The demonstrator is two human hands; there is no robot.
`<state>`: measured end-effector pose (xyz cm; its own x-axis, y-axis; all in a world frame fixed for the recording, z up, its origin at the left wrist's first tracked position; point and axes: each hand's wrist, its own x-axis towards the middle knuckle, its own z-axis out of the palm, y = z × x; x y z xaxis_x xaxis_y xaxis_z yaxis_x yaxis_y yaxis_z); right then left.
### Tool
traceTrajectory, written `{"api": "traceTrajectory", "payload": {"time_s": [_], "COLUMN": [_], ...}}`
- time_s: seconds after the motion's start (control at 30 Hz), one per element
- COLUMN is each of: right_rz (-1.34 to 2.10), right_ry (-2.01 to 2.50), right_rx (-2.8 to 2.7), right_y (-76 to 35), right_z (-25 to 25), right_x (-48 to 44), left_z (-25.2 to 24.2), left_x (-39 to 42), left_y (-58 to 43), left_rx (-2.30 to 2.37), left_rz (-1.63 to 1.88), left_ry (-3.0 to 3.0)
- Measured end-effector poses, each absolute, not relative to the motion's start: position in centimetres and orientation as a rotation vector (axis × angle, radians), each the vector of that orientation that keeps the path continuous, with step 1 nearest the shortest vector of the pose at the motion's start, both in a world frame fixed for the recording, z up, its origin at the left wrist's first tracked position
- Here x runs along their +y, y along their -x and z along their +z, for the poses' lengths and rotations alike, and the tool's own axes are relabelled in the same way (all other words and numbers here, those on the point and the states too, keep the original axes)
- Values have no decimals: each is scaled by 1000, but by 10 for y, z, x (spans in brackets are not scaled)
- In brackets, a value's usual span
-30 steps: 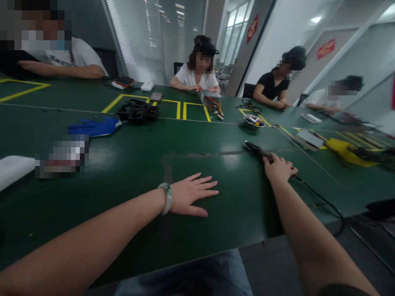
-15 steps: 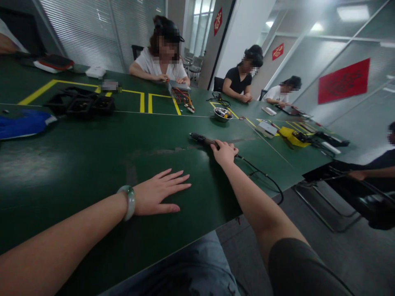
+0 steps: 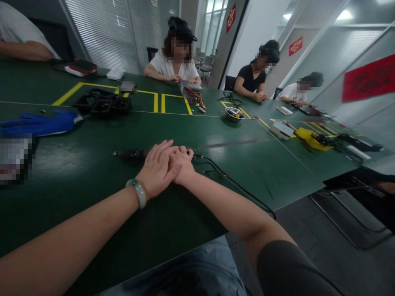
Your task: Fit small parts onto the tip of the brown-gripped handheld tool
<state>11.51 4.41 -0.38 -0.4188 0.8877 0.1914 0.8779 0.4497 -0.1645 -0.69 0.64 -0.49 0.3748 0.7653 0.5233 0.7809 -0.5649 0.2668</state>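
A dark electric screwdriver lies sideways on the green table, its metal tip pointing left. My right hand is closed around its rear end, by the black cord. Across the middle of the tool rests my left hand, touching my right hand. Its fingers are stretched out and its thumb lies over the right hand. The left palm and part of the tool's body are hidden. A pale green bangle circles my left wrist.
Left are a blue glove, black trays and a blurred-out flat item. A metal bowl of small parts stands beyond my hands. Across the table, a person handles a metal box with wires. More people sit farther right.
My right hand has drawn the screwdriver left and nearer, turning its tip more squarely left. My left hand has risen off the table onto the tool and right hand. The view has swung left.
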Motion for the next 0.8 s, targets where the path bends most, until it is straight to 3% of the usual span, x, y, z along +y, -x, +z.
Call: {"api": "traceTrajectory", "payload": {"time_s": [0.13,0.37,0.8], "right_rz": [233,276,623], "right_ry": [1250,1641,1103], "right_rx": [-2508,-2165,-2335], "right_y": [-130,-189,-197], "right_z": [6,-1,-10], "right_x": [38,46,66], "left_z": [-5,-16,-2], "left_x": [10,24,16], "left_y": [12,17,16], "left_rx": [-1521,-1662,-1760], "left_rz": [-904,-645,-400], "left_ry": [2559,2483,2400]}}
